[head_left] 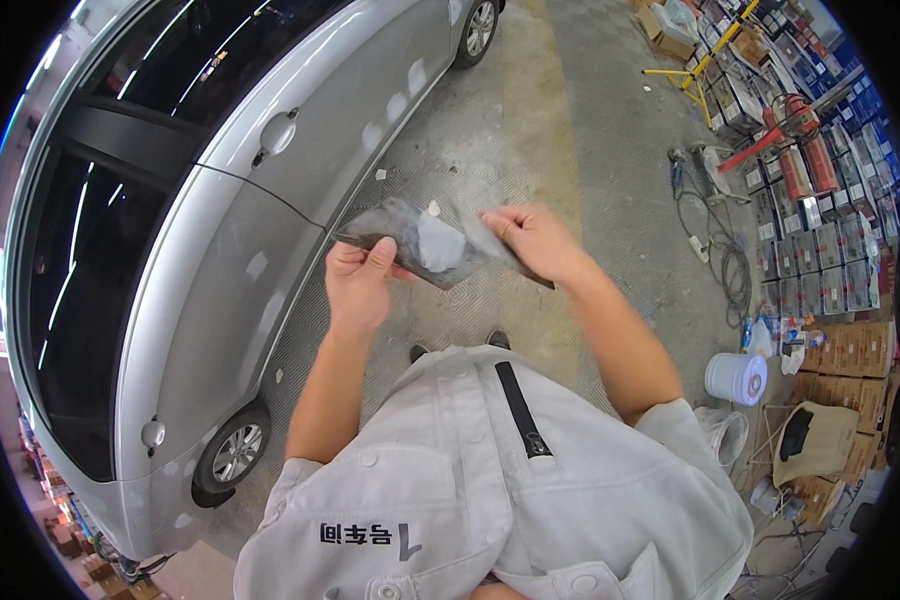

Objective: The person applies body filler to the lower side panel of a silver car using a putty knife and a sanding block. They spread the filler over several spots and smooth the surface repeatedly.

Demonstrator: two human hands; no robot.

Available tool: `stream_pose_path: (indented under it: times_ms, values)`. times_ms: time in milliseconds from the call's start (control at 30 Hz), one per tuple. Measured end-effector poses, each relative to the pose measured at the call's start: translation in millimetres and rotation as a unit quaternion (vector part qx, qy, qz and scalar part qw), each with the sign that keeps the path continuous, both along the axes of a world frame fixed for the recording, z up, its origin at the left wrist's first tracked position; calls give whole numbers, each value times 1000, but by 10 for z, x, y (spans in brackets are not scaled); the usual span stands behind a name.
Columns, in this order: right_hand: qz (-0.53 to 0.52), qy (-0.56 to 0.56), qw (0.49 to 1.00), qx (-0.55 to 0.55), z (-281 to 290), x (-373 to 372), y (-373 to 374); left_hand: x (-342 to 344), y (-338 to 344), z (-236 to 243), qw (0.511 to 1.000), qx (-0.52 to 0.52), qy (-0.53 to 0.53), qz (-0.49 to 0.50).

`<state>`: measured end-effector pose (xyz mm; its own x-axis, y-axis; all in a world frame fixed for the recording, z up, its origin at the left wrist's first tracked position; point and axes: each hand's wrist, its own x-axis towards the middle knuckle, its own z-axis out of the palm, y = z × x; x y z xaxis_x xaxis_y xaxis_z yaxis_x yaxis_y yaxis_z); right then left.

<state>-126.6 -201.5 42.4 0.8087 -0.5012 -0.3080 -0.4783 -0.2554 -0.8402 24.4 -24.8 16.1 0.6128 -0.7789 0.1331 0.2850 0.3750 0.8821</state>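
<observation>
A smeared grey plate bearing a pale lump of paste is in front of the person's body, above the floor, its near edge pinched by the left hand, thumb on top. Just beside it, the right hand, apart from the left, grips a blurred, dark-edged flat blade. A silver car with pale patches stands to the left; a white bucket and brown cartons are to the right.
</observation>
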Motion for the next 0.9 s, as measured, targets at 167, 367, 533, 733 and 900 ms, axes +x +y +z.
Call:
stream_pose_path:
  times_ms: [167,367,533,733,900]
  values:
    - [-69,-125,975,-170,-43,-47,-161,144,56,141,992,-8,114,-52]
    - [74,-265,956,-104,-57,-87,-171,127,-41,-10,937,152,311,-45]
    - [53,-236,970,31,-108,-60,-110,191,-31,-56,953,22,300,-29]
    - [37,-436,843,313,-32,-16,-94,-9,-35,-25,993,114,-33,-13]
    - [170,-305,916,195,142,-80,-48,-79,-53,-56,992,65,-56,93]
